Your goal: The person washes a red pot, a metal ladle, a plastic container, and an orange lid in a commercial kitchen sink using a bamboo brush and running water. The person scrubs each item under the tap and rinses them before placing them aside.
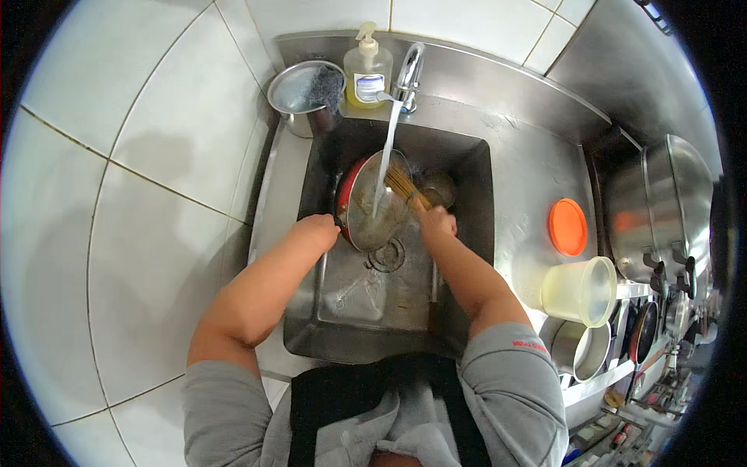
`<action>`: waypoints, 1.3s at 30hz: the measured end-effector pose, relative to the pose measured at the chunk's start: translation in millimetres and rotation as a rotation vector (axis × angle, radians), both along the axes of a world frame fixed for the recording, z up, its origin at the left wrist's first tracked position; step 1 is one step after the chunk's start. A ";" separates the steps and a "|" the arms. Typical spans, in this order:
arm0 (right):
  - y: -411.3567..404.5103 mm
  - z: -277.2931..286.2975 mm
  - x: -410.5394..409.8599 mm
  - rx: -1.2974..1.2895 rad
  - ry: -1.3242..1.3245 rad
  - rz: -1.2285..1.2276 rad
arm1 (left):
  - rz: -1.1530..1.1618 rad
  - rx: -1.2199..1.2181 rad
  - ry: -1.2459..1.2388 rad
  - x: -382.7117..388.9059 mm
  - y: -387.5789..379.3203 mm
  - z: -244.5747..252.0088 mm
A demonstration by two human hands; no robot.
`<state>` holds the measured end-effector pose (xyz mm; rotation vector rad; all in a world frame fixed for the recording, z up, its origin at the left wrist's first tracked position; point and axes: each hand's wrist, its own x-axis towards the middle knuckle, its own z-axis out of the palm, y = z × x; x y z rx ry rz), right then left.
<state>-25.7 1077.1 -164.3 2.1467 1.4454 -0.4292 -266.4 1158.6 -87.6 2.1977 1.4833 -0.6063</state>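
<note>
My left hand (321, 230) grips the dark handle of a red frying pan (373, 216), tilted up on its side within the sink (356, 298). Water from the chrome faucet (410, 73) pours into the pan's wet inner face. In my right hand (437, 220) is a bamboo brush (402, 184), a bundle of thin sticks bound by a green band, with its tips at the pan's right rim. Behind the brush, a round object (439, 185) on the sink's floor is partly hidden. The drain (387, 255) shows just below the pan.
A soap pump bottle (368, 70) and a metal pot (292, 87) with a dark scouring pad (325, 86) stand behind the sink. On the right counter are an orange lid (568, 227), a plastic tub (578, 292) and a metal pot (580, 350). Large steel pots (659, 204) stand at far right.
</note>
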 end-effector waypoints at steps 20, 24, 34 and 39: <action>17.3 -14.9 21.2 0.000 -0.099 0.025 | -0.070 -0.116 0.237 33.8 32.5 44.3; -29.1 -42.5 -4.5 -0.148 0.417 0.148 | -0.077 -0.085 0.229 31.4 33.2 32.0; -21.5 -4.2 -6.7 -0.091 0.590 -0.030 | -0.123 -0.059 0.247 30.5 38.2 31.1; 15.0 37.8 7.3 -0.208 0.157 0.085 | -0.084 -0.107 0.208 32.3 38.9 43.4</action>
